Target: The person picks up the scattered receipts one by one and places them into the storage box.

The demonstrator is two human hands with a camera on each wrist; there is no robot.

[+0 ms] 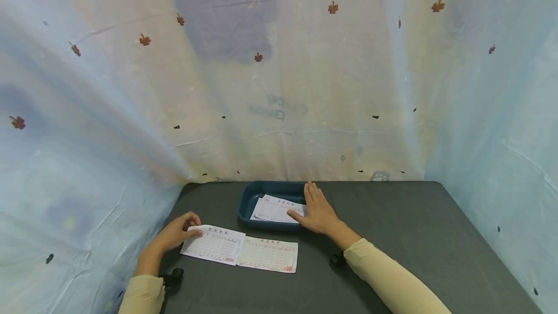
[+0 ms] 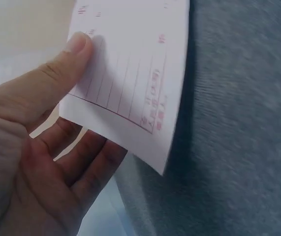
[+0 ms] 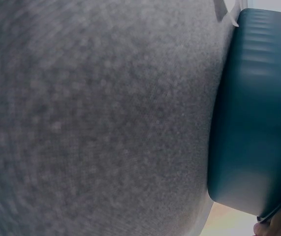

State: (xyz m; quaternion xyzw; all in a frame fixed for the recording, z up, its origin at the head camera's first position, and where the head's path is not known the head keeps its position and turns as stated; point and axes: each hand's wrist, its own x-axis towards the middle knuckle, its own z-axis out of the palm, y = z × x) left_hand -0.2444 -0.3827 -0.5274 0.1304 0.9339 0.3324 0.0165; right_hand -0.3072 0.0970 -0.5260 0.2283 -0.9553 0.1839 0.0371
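My left hand point(image 1: 179, 231) pinches the left end of a white printed form slip point(image 1: 214, 245) between thumb and fingers. In the left wrist view, the thumb point(image 2: 56, 73) lies over the slip's printed face and the fingers are behind it. A cream form slip point(image 1: 269, 255) lies on the table, its left edge meeting the white one. My right hand point(image 1: 320, 212) rests across the right end of a dark blue tray point(image 1: 268, 225), fingers straight and thumb reaching over the slips inside. In the right wrist view, mostly the outer wall of the tray point(image 3: 253, 113) shows.
Several white form slips point(image 1: 279, 209) lie loosely stacked in the tray. The table point(image 1: 392, 246) has a dark grey cloth-like surface. A patterned pale curtain point(image 1: 305, 86) hangs behind it and at both sides.
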